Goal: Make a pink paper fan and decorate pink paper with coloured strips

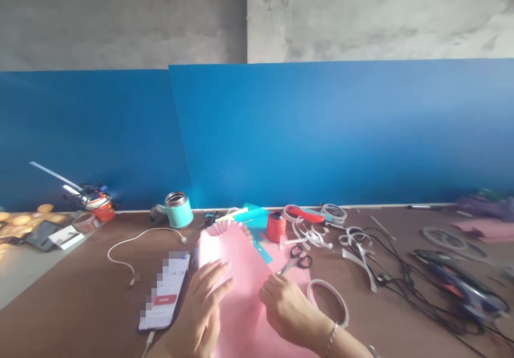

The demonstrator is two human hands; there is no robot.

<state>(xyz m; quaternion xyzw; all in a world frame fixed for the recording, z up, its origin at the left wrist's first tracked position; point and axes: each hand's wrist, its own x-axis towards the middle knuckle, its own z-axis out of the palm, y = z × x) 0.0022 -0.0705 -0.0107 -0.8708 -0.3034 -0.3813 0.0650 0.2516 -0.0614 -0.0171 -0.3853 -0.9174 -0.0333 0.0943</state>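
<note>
A pink paper sheet (244, 272) lies on the brown table (80, 293) in front of me, its far edge folded into small pleats (225, 228). My left hand (203, 307) rests flat on the sheet's left side, fingers stretched out. My right hand (283, 307) is curled with fingers pressed together on the sheet's right part; what it pinches is hidden. Black-handled scissors (297, 260) lie just beyond my right hand. A tape ring (328, 299) lies to its right.
A phone (165, 293) on a white cable (132, 245) lies left of the sheet. Behind stand a teal cup (179, 209), a red spool (276, 226), blue paper and white paper strips (357, 245). Black cables and a glue gun (453, 283) occupy the right. Blue boards (321, 133) back the table.
</note>
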